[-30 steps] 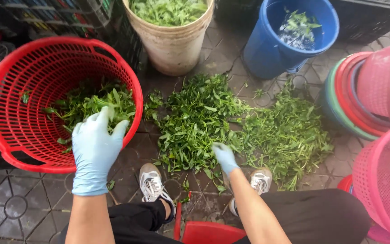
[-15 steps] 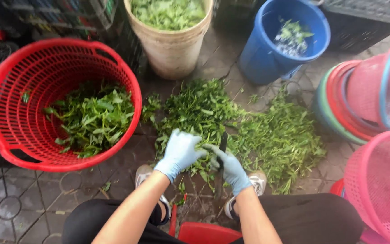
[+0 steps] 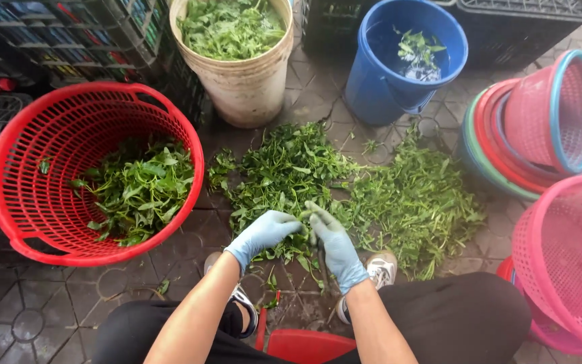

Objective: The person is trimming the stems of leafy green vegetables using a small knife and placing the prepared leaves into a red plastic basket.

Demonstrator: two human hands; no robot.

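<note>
Both gloved hands are meeting over the near edge of the pile of leafy greens lying on the paved floor. The left hand and the right hand are pinching one sprig between them, fingers closed on its stem. It looks like the picking step, stripping or trimming a stalk. Left of the pile, the red basket is holding sorted leaves; dropping the piece there would call for a reach leftward. Beyond the pile are standing a beige bucket and a blue bucket; pink baskets are stacked to its right.
</note>
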